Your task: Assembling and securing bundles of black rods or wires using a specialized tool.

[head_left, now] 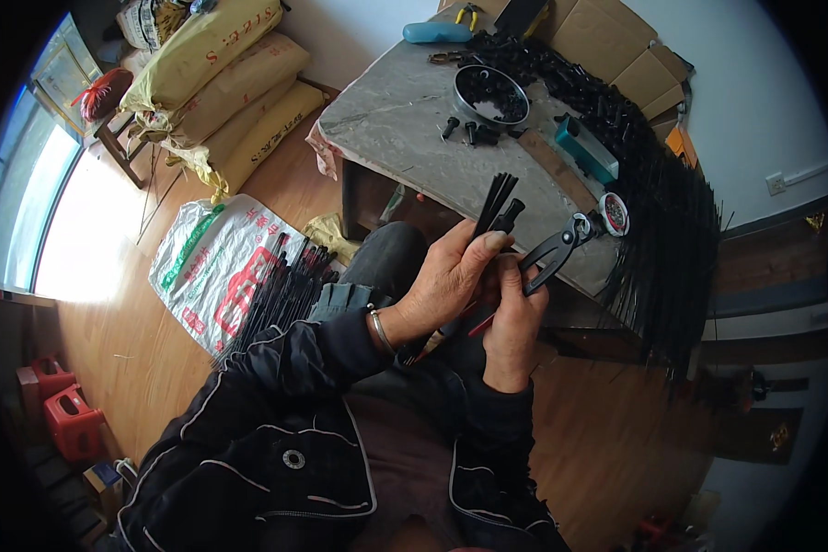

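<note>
My left hand is closed round a bundle of thin black rods, whose ends stick up past the fingers. A short black plastic fitting shows beside them at the thumb. Close against it, my right hand grips dark end-cutting pincers. Their jaws point up and to the right over the table edge, and a red handle shows below the fingers. How the fitting and rods meet is partly hidden by the fingers.
On the grey table are a round tin of black fittings, loose fittings, a teal box and a small round container. Long black rods overhang its right side. More rods lie on a white sack by my knee.
</note>
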Demonstrator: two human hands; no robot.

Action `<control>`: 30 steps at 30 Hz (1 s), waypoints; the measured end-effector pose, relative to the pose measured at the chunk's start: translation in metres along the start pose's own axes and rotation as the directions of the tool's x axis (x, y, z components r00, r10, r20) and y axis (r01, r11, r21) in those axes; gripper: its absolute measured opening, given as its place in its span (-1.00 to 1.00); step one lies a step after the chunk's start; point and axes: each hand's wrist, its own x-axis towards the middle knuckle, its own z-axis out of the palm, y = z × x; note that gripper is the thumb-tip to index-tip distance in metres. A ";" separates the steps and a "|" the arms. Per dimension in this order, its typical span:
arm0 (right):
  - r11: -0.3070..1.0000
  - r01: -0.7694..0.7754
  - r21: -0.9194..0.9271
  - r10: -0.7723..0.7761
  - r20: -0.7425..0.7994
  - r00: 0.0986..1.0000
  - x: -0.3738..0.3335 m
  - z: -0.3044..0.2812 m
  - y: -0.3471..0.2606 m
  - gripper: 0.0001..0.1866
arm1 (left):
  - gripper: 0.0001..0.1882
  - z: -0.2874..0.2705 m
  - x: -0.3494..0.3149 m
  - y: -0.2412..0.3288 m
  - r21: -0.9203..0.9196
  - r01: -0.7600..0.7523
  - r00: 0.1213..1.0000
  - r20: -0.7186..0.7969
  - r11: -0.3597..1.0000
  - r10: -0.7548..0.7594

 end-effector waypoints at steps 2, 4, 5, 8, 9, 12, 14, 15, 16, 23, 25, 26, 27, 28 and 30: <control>0.999 0.016 -0.028 -0.015 0.022 1.000 0.000 -0.002 0.000 -0.78 | -0.59 0.000 0.000 0.000 -0.013 0.009 1.000 0.006 1.000 -0.008; 0.999 0.029 -0.019 -0.029 0.035 0.999 -0.001 0.000 -0.002 -0.78 | -0.58 -0.001 0.001 -0.001 0.027 0.007 1.000 0.005 1.000 -0.007; 0.999 0.044 -0.009 -0.043 0.046 0.998 -0.002 0.001 -0.003 -0.78 | -0.58 -0.002 0.001 -0.001 0.026 0.006 1.000 0.004 1.000 -0.006; 0.996 0.057 -0.073 -0.055 0.038 0.998 -0.003 0.000 -0.002 -0.78 | -0.58 0.000 0.003 -0.005 -0.012 0.021 1.000 0.018 1.000 -0.021; 0.996 0.056 -0.074 -0.054 0.038 0.998 -0.003 0.001 -0.003 -0.78 | -0.61 0.001 0.003 -0.006 -0.042 -0.002 1.000 -0.013 0.999 0.002; 0.998 0.057 -0.039 -0.056 0.012 0.998 -0.002 0.003 -0.004 -0.78 | -0.62 0.001 0.003 -0.003 -0.078 -0.010 0.999 -0.035 0.997 0.007; 0.996 0.036 -0.076 -0.034 0.026 0.999 -0.001 -0.001 -0.003 -0.78 | -0.61 -0.001 0.003 -0.003 -0.085 0.006 1.000 -0.028 0.996 -0.008; 0.996 0.035 -0.078 -0.033 0.025 0.999 0.000 -0.002 -0.002 -0.78 | -0.61 -0.003 0.004 -0.006 -0.032 0.008 1.000 0.009 0.999 -0.008; 0.997 0.031 -0.069 -0.030 0.012 0.999 0.001 -0.003 -0.001 -0.78 | -0.60 -0.003 0.004 -0.008 0.020 0.009 0.999 0.045 1.000 -0.010; 0.997 0.032 -0.064 -0.027 0.073 0.997 0.008 -0.014 0.000 -0.76 | -0.58 0.001 0.002 0.001 -0.055 0.036 0.997 0.071 0.998 -0.032; 0.985 0.031 -0.168 -0.020 0.067 0.998 0.008 -0.018 -0.005 -0.75 | -0.57 0.001 0.003 0.004 -0.093 -0.011 0.997 0.077 0.996 0.019; 0.962 0.030 -0.271 -0.014 0.061 0.998 0.008 -0.019 -0.008 -0.74 | -0.57 0.000 0.003 0.004 -0.094 -0.010 0.997 0.078 0.995 0.018; 0.962 0.030 -0.272 -0.015 0.057 0.998 0.008 -0.020 -0.009 -0.74 | -0.55 -0.003 0.005 0.004 -0.048 0.030 0.992 0.122 0.998 -0.024; 0.951 0.067 -0.301 -0.044 0.083 0.996 0.010 -0.020 -0.010 -0.75 | -0.52 -0.006 0.006 0.005 0.001 0.068 0.984 0.165 0.998 -0.067; 0.939 0.102 -0.329 -0.069 0.109 0.992 0.010 -0.022 -0.014 -0.76 | -0.48 -0.009 0.010 0.004 -0.022 0.078 0.980 0.188 0.997 -0.072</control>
